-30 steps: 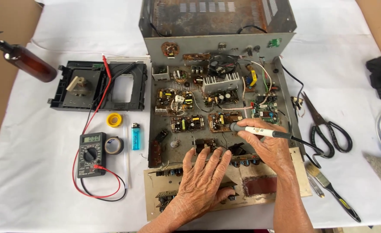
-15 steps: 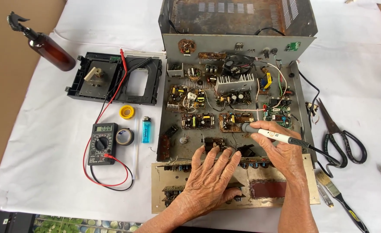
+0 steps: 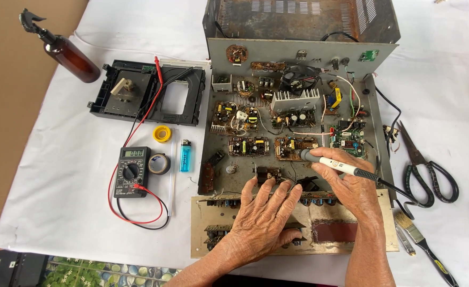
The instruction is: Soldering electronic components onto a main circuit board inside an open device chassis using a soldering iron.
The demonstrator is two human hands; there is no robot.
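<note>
right hand (image 3: 351,186) clamps soldering iron (image 3: 332,165); left hand (image 3: 263,220) flat, fingers spread, on chassis (image 3: 221,154) front edge.

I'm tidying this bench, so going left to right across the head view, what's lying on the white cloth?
Brown spray bottle → black multimeter → yellow tape roll → blue lighter → open amplifier chassis → left hand → right hand with soldering iron → scissors.

I am seeing a multimeter (image 3: 132,171), blue lighter (image 3: 185,155) and tape rolls lying left; scissors (image 3: 424,166) and a paintbrush (image 3: 423,248) are lying right.
</note>
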